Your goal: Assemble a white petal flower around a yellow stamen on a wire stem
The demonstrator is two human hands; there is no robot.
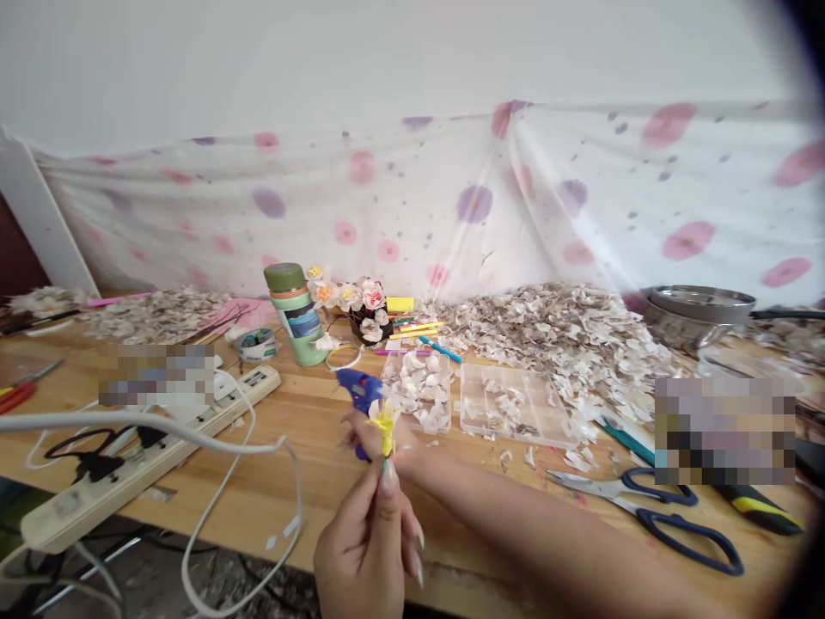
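Observation:
My left hand [367,533] is in the lower middle, thumb and fingertips pinched on the base of a small yellow and white artificial flower [385,423], which stands upright. Behind it, my right forearm comes in from the lower right, and my right hand [361,434] is closed round the handle of a blue hot glue gun [359,387]. The flower and my left hand partly cover my right hand and the gun. Just right of the gun lies a clear box of pale petals [418,387], with a divided clear plastic case [509,404] beside it.
A power strip [225,413] with looping white cables lies on the left. A green bottle [295,318] stands near finished flowers [361,301]. A large heap of petals [534,335] spreads behind the boxes. Dark-handled scissors [644,503] and a metal pot [693,314] are at the right.

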